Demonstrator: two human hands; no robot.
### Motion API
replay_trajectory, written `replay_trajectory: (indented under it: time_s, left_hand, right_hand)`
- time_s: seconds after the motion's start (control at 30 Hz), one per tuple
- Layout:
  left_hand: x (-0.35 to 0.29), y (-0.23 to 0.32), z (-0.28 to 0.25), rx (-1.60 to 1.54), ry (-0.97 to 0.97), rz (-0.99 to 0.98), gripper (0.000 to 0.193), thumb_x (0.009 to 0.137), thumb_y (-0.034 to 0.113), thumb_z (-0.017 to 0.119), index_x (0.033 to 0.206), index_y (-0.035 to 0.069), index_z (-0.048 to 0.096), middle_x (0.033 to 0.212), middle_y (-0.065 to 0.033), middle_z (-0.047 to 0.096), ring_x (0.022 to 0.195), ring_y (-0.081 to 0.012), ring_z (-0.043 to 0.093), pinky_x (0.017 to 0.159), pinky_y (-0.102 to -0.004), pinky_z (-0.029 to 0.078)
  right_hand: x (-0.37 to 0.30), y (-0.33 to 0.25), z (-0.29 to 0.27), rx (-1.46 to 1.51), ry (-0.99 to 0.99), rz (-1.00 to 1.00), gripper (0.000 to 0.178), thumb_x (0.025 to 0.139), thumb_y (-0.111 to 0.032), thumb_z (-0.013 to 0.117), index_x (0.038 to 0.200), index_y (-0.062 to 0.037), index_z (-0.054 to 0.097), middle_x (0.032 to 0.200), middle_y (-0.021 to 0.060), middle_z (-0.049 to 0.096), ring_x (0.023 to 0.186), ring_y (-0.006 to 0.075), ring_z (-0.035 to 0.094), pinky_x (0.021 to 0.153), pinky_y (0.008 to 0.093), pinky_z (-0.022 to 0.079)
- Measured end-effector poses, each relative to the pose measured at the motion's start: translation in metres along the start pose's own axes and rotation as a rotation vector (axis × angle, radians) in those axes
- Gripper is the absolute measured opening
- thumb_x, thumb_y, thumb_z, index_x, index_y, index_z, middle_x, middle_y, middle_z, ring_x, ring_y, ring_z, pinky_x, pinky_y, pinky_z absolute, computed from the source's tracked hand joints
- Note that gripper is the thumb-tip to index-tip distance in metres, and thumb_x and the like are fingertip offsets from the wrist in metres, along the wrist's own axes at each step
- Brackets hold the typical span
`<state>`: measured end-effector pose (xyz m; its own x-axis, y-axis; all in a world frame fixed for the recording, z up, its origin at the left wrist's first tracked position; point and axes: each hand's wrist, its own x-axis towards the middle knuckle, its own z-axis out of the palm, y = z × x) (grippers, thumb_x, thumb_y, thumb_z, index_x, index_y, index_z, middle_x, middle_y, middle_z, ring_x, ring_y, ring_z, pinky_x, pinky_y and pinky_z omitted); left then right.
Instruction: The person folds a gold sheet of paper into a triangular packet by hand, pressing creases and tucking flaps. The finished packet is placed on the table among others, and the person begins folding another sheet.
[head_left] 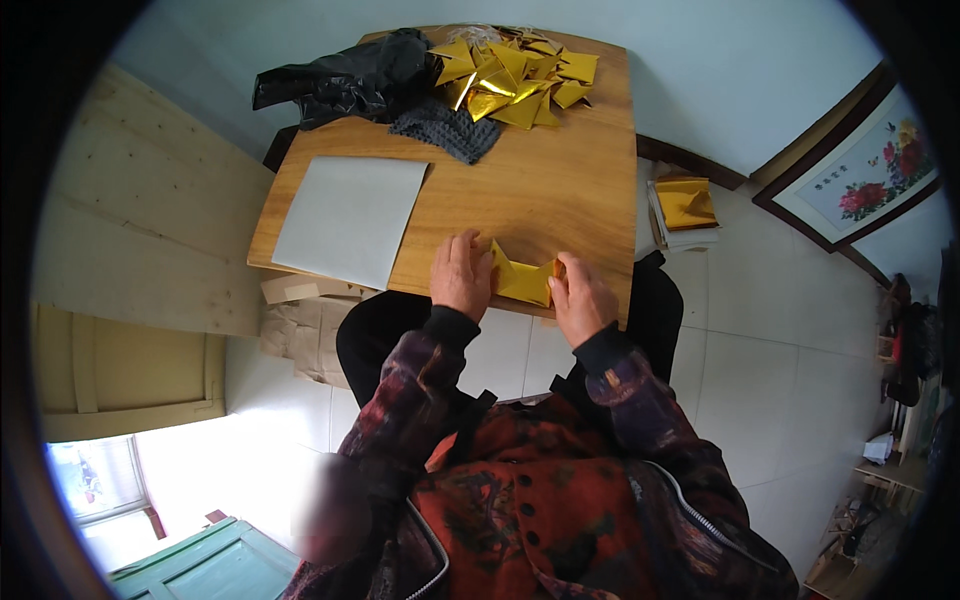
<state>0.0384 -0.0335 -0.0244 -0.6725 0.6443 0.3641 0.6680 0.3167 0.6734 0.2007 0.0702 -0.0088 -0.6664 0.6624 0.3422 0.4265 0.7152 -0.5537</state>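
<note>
A folded piece of gold paper (525,284) lies at the near edge of the wooden table, its two ends standing up as points. My left hand (463,275) grips its left end with fingers bent. On the other end, my right hand (584,296) pinches the paper between thumb and fingers. To the left of my hands a flat grey sheet (350,218) rests on the wood. At the far side is a heap of folded gold paper pieces (515,80).
A black plastic bag (350,80) and a dark knitted cloth (450,130) lie beside the heap on the table (560,180). Gold paper (686,203) tops a stack on the floor at right. Brown paper packaging (305,335) sits below the table's left side. A framed flower picture (855,175) leans at right.
</note>
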Motion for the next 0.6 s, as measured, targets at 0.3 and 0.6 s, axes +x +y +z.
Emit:
replay_trajectory:
  time_s: [0.3,0.6]
  left_hand:
    - [-0.056,0.008,-0.012,0.273,-0.315,0.305,0.069,0.080,0.027,0.071,0.140,0.008,0.043,0.150,-0.0083,0.038,0.140,-0.0253,0.034,0.112,-0.0435,0.028]
    - [-0.050,0.001,-0.010,0.394,-0.431,0.371,0.076,0.076,0.036,0.072,0.142,0.011,0.043,0.152,-0.0067,0.037,0.140,-0.0220,0.035,0.112,-0.0426,0.027]
  right_hand:
    - [-0.028,-0.010,0.005,-0.090,-0.238,-0.317,0.083,0.073,-0.032,0.077,0.141,-0.0039,0.040,0.151,0.0125,0.032,0.141,0.0318,0.028,0.110,0.0543,0.029]
    - [-0.033,-0.006,0.011,-0.188,-0.390,-0.274,0.101,0.066,-0.042,0.082,0.146,-0.0055,0.032,0.156,0.0139,0.021,0.145,0.0330,0.020,0.113,0.0541,0.022]
